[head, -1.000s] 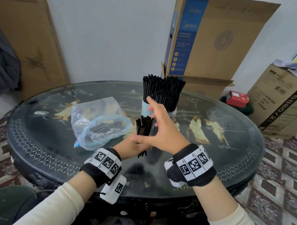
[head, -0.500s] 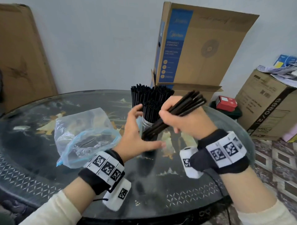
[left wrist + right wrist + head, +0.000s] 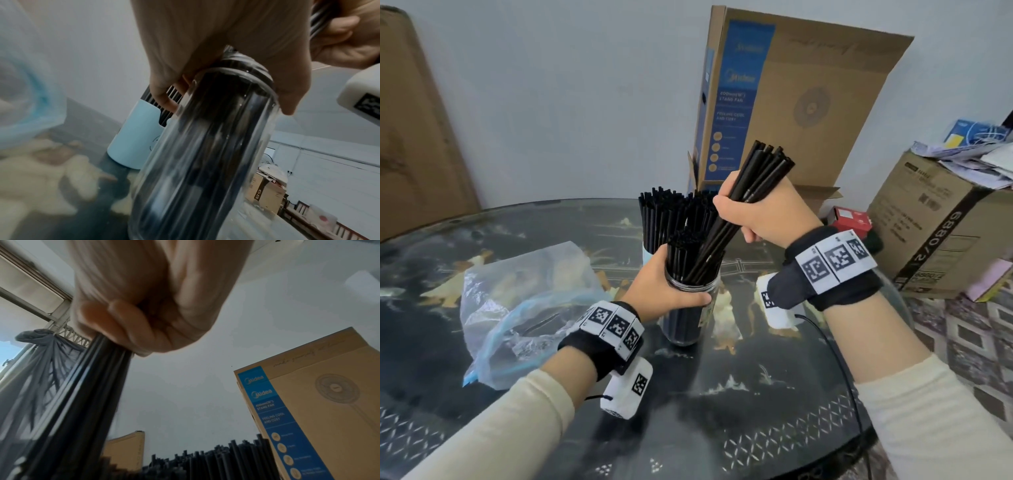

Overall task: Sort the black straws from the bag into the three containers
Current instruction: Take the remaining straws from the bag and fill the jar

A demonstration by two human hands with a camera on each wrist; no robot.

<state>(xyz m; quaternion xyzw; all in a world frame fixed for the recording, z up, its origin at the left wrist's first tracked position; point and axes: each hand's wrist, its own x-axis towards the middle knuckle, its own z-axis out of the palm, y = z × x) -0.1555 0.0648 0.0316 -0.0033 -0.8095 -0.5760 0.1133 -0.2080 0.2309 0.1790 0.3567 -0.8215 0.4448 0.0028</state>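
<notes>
Your right hand (image 3: 756, 209) is fisted round a bundle of black straws (image 3: 743, 202) whose long axis slants down and leftward, lower ends already inside the clear jar's (image 3: 690, 308) mouth. Below it, your left hand (image 3: 664, 291) grips that jar's neck. Stand the bundle upright before you loosen the fist.

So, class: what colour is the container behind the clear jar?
Light blue, clearest in the left wrist view.

fan box (image 3: 801, 102) behind round table (image 3: 722, 428)
</notes>
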